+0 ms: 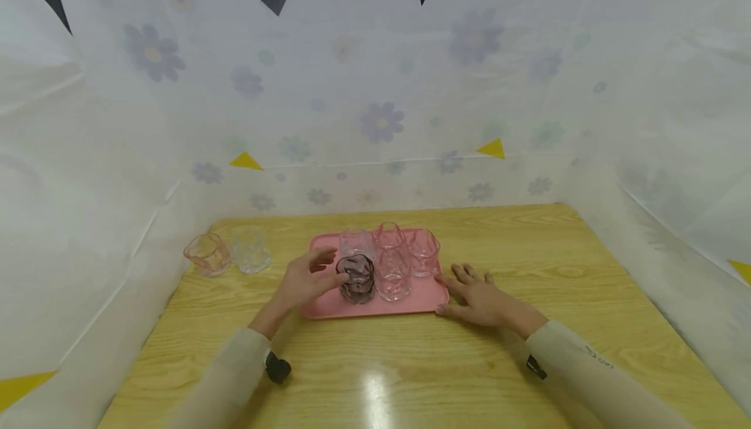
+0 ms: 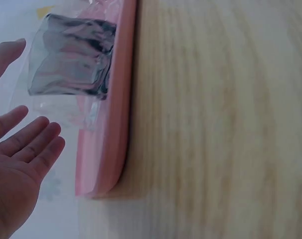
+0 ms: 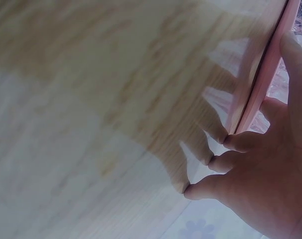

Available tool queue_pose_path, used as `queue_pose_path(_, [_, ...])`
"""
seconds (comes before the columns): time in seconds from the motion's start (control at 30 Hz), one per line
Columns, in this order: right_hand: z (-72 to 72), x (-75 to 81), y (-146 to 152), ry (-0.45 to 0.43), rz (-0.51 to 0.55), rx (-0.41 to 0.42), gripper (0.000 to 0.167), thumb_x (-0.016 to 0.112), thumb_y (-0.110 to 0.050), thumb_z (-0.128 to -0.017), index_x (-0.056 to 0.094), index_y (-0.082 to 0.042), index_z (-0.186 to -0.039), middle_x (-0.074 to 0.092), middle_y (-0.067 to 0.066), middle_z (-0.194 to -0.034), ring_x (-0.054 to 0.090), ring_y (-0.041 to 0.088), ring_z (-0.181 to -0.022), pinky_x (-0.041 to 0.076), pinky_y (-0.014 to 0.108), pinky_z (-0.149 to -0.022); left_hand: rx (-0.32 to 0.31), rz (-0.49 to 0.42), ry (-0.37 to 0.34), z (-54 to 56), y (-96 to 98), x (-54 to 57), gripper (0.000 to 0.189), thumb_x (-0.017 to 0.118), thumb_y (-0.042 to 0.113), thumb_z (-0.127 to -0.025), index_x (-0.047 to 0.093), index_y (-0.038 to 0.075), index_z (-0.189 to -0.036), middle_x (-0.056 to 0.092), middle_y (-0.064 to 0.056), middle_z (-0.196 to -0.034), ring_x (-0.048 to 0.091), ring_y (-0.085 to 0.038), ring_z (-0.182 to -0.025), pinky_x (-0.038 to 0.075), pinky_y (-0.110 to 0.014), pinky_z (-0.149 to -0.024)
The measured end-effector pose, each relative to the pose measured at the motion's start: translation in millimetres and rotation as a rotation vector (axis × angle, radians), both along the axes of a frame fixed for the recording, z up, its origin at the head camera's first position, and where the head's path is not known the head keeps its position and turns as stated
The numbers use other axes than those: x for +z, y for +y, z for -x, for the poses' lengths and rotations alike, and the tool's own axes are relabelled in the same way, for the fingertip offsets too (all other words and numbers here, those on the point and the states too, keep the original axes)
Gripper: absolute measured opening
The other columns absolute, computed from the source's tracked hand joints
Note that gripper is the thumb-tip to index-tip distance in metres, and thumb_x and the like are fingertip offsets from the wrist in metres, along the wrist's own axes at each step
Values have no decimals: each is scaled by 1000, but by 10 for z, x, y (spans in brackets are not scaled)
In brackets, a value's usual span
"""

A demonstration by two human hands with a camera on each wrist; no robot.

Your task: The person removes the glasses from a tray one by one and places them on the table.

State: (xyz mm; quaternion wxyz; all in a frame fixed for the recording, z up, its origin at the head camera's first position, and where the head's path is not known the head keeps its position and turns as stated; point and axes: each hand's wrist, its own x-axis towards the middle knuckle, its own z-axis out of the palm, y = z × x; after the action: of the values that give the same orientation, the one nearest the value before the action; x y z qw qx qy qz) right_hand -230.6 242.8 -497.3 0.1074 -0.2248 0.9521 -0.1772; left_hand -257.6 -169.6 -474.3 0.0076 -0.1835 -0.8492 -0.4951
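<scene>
A pink tray (image 1: 411, 305) holds a smoky grey wavy glass (image 1: 356, 280) at its front left, with a clear glass (image 1: 354, 242) behind it. Pink-tinted glasses (image 1: 424, 254) stand to the right of these. My left hand (image 1: 302, 283) hovers over the tray's left side, fingers spread beside the grey glass. In the left wrist view a gap shows between those fingers (image 2: 35, 142) and the grey glass (image 2: 71, 57). My right hand (image 1: 484, 302) lies at the tray's right edge, thumb and index finger at the rim, the other fingertips (image 3: 201, 188) on the table.
Off the tray at the far left stand a pinkish glass (image 1: 208, 256) and a clear glass (image 1: 251, 250) on the wooden table (image 1: 328, 370). White flower-patterned sheeting (image 1: 381, 181) rises behind the table and along both sides.
</scene>
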Motion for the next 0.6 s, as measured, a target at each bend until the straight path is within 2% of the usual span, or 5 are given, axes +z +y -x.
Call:
queue_pose_path(0.17, [6, 7, -6, 1, 2, 0, 85, 53, -70, -100, 35, -21, -166, 20, 30, -172, 10, 54, -160, 4, 85, -118, -19, -29, 17, -14, 97, -85, 73, 91, 28, -85, 59, 4, -146, 68, -17, -138, 65, -36, -128, 52, -54, -111])
queue_pose_path(0.4, [3, 6, -5, 0, -1, 0, 85, 53, -71, -100, 35, -21, -166, 19, 30, -172, 10, 54, -160, 4, 85, -118, -51, -53, 14, -47, 178, -159, 72, 93, 24, -83, 58, 9, -145, 70, -18, -132, 67, -33, -122, 55, -52, -107])
queue_pose_path(0.6, [-23, 38, -17, -14, 4, -2, 85, 54, -70, -100, 36, -19, -166, 20, 30, -171, 10, 55, -160, 4, 85, -118, -39, -63, 10, -63, 200, -212, 76, 94, 25, -81, 56, 12, -146, 70, -18, -130, 68, -32, -119, 56, -51, -105])
